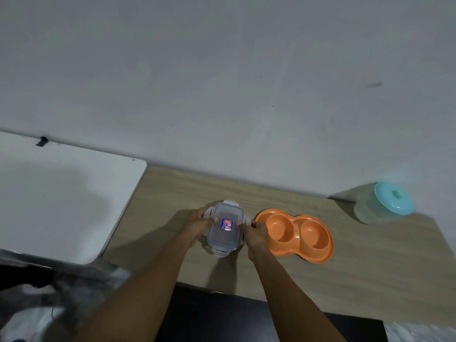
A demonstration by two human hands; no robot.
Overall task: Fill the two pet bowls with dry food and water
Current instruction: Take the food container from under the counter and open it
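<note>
Fingers [211, 220] beside unreadable red-blue sticker [227, 224] on container [222, 239]

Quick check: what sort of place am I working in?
Likely a home room: a wooden table against a bare grey wall, holding an orange double pet bowl and a clip-lid food box.

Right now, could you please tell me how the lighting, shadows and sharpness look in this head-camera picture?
Head view: dim, even light, no glare; the left hand, right hand and teal-lidded jar throw soft shadows leftward across the table; the jar looks smeared, the label on the clear container is too soft to read, and the lower-left corner is blurred.
</note>
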